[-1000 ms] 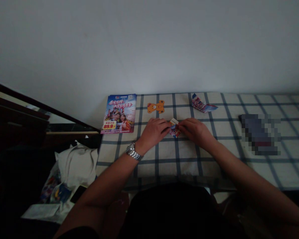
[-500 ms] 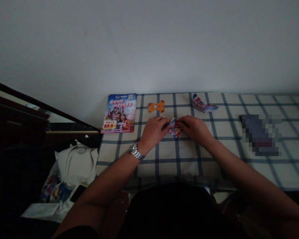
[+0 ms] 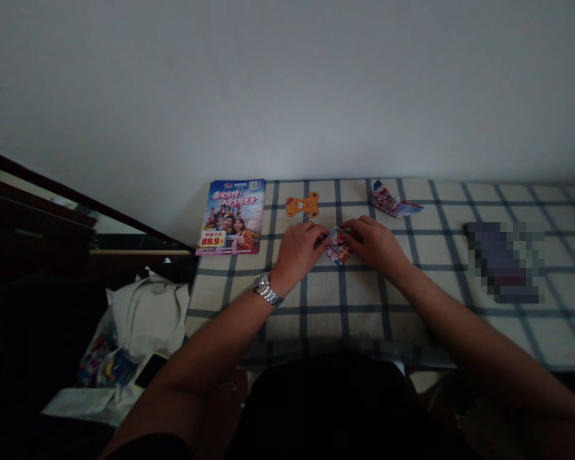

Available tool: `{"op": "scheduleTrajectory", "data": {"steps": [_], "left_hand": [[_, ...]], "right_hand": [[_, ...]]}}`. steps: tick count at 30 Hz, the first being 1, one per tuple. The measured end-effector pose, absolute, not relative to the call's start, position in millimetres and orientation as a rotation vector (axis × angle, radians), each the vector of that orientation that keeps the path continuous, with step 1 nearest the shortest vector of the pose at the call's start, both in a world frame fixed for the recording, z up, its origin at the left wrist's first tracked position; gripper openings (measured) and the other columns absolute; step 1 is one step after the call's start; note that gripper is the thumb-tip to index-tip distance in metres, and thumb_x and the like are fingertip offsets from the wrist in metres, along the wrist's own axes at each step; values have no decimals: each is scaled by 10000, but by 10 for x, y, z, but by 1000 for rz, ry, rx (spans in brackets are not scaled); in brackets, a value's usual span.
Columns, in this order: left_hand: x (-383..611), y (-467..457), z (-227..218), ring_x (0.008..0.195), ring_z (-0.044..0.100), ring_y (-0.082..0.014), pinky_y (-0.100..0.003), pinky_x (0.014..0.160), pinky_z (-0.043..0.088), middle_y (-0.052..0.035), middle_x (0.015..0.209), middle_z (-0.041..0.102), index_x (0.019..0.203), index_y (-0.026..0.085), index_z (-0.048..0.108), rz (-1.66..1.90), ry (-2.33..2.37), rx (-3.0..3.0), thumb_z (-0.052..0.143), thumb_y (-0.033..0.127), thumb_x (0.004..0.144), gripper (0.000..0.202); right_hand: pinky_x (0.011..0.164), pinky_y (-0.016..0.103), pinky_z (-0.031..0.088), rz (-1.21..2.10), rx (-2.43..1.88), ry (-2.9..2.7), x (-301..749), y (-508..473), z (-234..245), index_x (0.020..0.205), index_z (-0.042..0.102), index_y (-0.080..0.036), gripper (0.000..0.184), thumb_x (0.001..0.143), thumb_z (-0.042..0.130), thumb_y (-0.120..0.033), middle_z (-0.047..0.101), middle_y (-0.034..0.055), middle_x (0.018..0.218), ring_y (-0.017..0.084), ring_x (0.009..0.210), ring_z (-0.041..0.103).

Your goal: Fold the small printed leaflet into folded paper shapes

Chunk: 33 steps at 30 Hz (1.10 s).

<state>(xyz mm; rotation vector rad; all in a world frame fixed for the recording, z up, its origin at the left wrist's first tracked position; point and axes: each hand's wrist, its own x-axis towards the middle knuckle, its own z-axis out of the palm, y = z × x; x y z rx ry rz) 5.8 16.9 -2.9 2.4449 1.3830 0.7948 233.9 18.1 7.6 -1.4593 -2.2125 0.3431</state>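
Note:
A small folded paper, printed in blue, white and red, lies on the checked tablecloth between my hands. On its left side, my left hand pinches the upper edge between thumb and fingers; a metal watch circles that wrist. My right hand grips the paper's upper right edge in the same way. The fingers partly cover the top corner of the paper. Beyond my right hand rests another folded paper piece, standing partly up. A flat orange bear cutout lies just past my left hand.
A stack of printed flyers sits at the table's far left corner. To the right lies a dark blurred-out object. The checked tablecloth meets a white wall behind. A white bag with items is lower left.
The fingers of both hands have shifted slightly at the paper's top corner, and its grip continues. The whole view has moved a little; the other things stay put.

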Motion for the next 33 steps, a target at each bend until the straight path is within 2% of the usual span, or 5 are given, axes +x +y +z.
{"op": "scheduleTrajectory", "data": {"steps": [5, 15, 20, 28, 33], "left_hand": [[63, 166, 7, 930, 681, -218, -371, 802, 512, -50, 1042, 713, 1072, 222, 758, 773, 1374, 2419, 697, 328, 1030, 129], [68, 157, -3, 945, 675, -222, -378, 811, 524, -53, 1040, 707, 1059, 218, 756, 782, 1393, 2432, 691, 350, 1034, 149], [41, 172, -35, 968, 675, -216, -375, 835, 525, -51, 1083, 711, 1101, 215, 753, 810, 1340, 2416, 715, 315, 1018, 135], [-2, 141, -27, 1028, 712, -219, -394, 932, 567, -55, 1109, 754, 1196, 238, 722, 984, 1175, 2244, 705, 296, 1022, 184], [11, 95, 2, 1014, 738, -177, -322, 916, 604, -53, 1168, 772, 1246, 241, 707, 1108, 995, 1874, 673, 289, 1038, 217]], "right_hand": [[774, 371, 556, 326, -1471, -2277, 2324, 216, 57, 1318, 739, -215, 333, 1034, 610, -331, 688, 109, 1058, 261, 901, 697], [877, 401, 587, 382, -1391, -2198, 2332, 217, -23, 1261, 725, -213, 290, 1013, 624, -324, 660, 119, 1171, 260, 971, 698], [941, 435, 556, 442, -1305, -2138, 2324, 199, -30, 1164, 688, -218, 199, 973, 652, -260, 707, 107, 1105, 288, 1045, 684], [750, 360, 568, 908, -1268, -1773, 2325, 113, 39, 1090, 646, -258, 158, 954, 698, -318, 726, 28, 940, 218, 825, 708], [761, 340, 586, 1111, -1145, -1496, 2305, 96, 54, 1045, 640, -260, 242, 915, 778, -410, 709, 19, 941, 199, 833, 709]]}}
